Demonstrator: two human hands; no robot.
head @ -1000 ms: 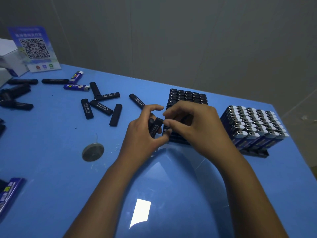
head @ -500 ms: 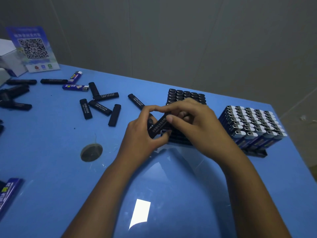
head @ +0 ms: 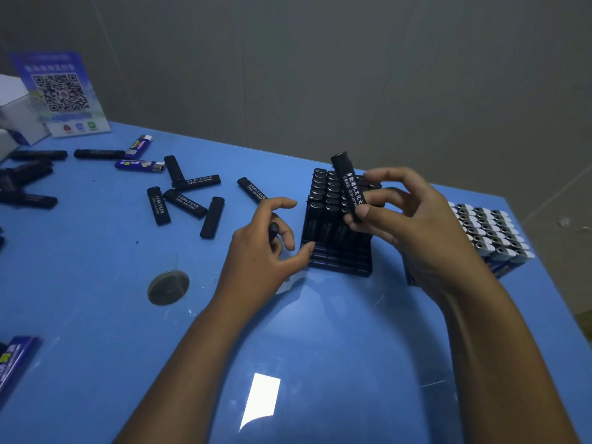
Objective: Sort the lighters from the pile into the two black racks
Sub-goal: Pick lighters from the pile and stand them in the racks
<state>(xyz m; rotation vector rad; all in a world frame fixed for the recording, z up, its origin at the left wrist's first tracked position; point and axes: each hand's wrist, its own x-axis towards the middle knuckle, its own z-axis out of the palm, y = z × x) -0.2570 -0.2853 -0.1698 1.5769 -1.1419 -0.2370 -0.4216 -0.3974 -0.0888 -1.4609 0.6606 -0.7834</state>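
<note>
Head view: right hand (head: 413,225), fingers pinching a black lighter (head: 348,186) tilted above the black rack (head: 339,254), which is partly filled with black lighters. Left hand (head: 266,251), fingers curled round a second black lighter (head: 273,231), thumb touching the rack's base. Loose lighters (head: 185,200) lie scattered on the blue desk (head: 96,283); the blue-lighter rack (head: 493,238) stands at right.

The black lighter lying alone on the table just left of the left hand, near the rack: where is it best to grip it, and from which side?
Probably from above. The black lighter lies flat on the blue table with its long sides free, so pinch those sides near mid-body. The left hand is nearest, but it already holds another lighter.
</note>
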